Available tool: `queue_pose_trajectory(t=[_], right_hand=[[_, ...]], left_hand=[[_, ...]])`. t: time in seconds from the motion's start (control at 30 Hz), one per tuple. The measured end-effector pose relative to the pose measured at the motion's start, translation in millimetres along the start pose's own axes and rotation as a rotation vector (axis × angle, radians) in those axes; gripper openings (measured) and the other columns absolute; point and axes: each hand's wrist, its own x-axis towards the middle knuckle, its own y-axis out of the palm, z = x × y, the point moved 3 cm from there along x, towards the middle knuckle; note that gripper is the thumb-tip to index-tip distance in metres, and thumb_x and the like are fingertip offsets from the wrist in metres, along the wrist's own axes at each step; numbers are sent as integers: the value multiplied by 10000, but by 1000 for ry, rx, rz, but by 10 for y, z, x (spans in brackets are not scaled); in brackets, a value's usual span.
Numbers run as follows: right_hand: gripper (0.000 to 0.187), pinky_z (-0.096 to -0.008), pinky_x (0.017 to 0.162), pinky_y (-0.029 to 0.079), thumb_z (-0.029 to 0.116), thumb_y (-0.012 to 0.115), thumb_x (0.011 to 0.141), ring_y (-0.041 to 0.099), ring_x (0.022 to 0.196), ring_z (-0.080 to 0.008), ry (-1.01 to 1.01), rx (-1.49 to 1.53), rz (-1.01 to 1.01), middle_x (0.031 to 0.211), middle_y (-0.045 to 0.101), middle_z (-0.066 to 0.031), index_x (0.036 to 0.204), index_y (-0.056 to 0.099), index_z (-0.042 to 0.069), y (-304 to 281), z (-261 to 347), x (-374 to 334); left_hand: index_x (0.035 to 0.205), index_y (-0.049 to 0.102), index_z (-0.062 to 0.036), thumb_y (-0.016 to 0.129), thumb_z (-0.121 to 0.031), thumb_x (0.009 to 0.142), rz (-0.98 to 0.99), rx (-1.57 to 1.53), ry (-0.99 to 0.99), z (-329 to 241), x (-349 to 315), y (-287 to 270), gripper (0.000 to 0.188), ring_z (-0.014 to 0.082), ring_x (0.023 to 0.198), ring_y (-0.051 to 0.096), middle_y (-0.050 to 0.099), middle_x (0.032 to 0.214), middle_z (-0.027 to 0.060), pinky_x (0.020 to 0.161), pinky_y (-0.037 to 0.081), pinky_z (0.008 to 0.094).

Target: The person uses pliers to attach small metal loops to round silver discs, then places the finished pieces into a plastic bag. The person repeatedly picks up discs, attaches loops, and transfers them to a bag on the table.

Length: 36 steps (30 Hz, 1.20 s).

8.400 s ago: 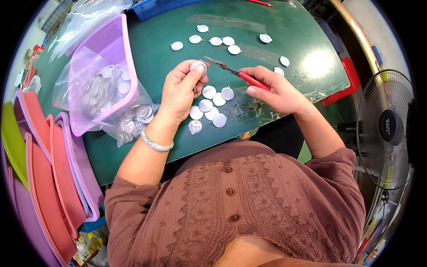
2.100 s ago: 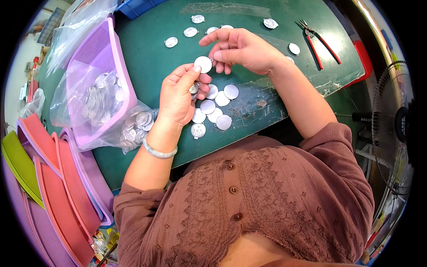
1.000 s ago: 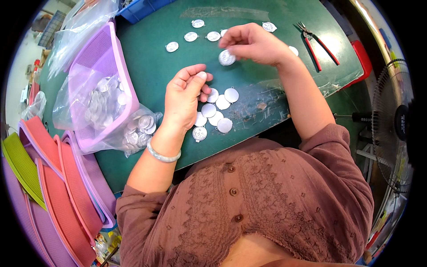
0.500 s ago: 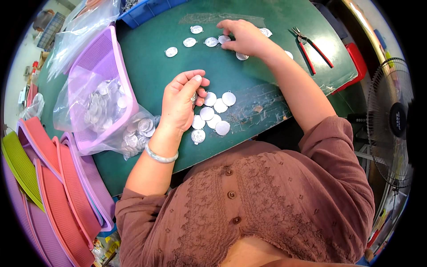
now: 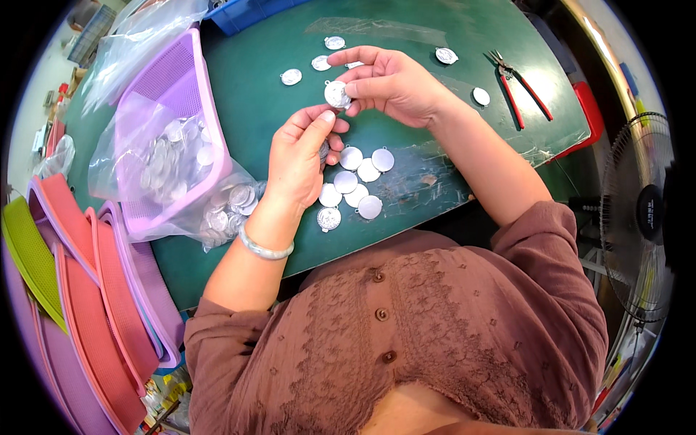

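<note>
My right hand pinches a round silver medallion with a small loop on its rim, raised above the table. Just below it, my left hand is curled closed, its thumb tip close to the medallion's lower edge. Silver medallions show partly inside the left fingers; how many is hidden. Beneath the hands, a loose group of plain-faced silver discs lies on the green table, with one patterned medallion at its near end. Farther off lie several more medallions, some partly behind my right hand.
Red-handled pliers lie at the right. A purple basket stands left, with a clear bag of medallions in it and more spilling beside. Stacked baskets fill the lower left. A blue bin sits behind; a fan stands right.
My right hand has come back from the far medallions toward my left hand, now holding a medallion up. My left hand stays closed in nearly the same place.
</note>
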Motion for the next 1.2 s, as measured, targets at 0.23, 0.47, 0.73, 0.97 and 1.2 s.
queue_pose_trajectory(t=[0.23,0.47,0.73,0.97,1.2], right_hand=[[419,-246,683,508,10,593,787,601,746,-151,-33,-109,-139,906,601,-118,1163,417,-41,101,-63,-49],[376,-241,687,513,2,552,811,603,752,-150,-35,-160,-160,927,596,-125,1163,426,-37,122,-69,-94],[377,-238,668,501,8,553,807,597,713,-141,-38,-181,-147,902,607,-117,1163,436,-36,118,-58,-107],[393,-229,618,478,28,586,790,581,663,-128,-73,-203,-134,831,617,-87,1153,448,-35,103,-48,-116],[400,-228,609,472,31,597,783,579,653,-131,-61,-171,-132,817,616,-84,1148,449,-39,96,-56,-110]], left_hand=[[956,543,-9,526,-107,849,-49,-24,74,-25,18,-50,146,101,605,497,578,776,60,495,385,205],[939,552,-4,530,-105,848,-71,-7,90,-23,28,-43,137,104,585,501,580,752,61,493,389,207],[909,557,-12,534,-108,848,-80,2,75,-21,17,-39,116,103,578,496,579,740,55,502,385,206],[913,557,-16,540,-110,847,-78,-8,83,-14,23,-45,117,93,599,499,577,745,46,512,392,206],[915,557,-20,544,-109,844,-109,-2,73,-14,18,-43,114,96,616,513,582,756,50,514,405,211]])
